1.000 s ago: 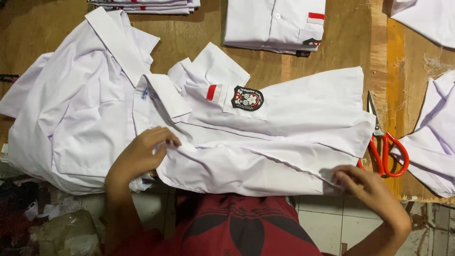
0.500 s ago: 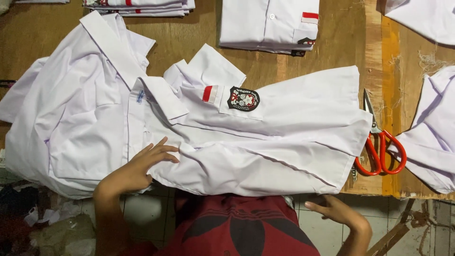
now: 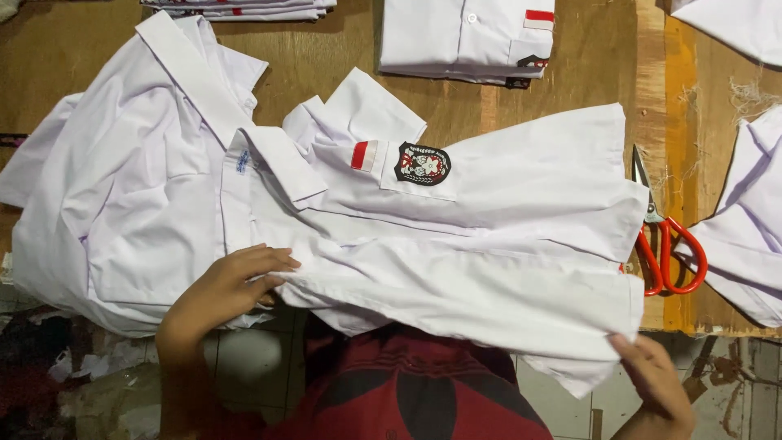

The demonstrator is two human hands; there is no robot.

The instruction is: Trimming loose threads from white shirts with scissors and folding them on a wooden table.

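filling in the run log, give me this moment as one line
left hand flat on white shirt near collar | right hand pinching shirt's hem corner | red-handled scissors on wooden table beside the shirt

Head view, steeply down, close overhead

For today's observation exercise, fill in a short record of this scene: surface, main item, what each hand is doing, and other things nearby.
Surface: wooden table
Main item: white shirt with a red-and-white stripe and a dark badge, spread flat
Left hand: pressing the shirt near its collar end
Right hand: gripping the shirt's hem corner
Nearby: red-handled scissors at the right; folded white shirts at the top
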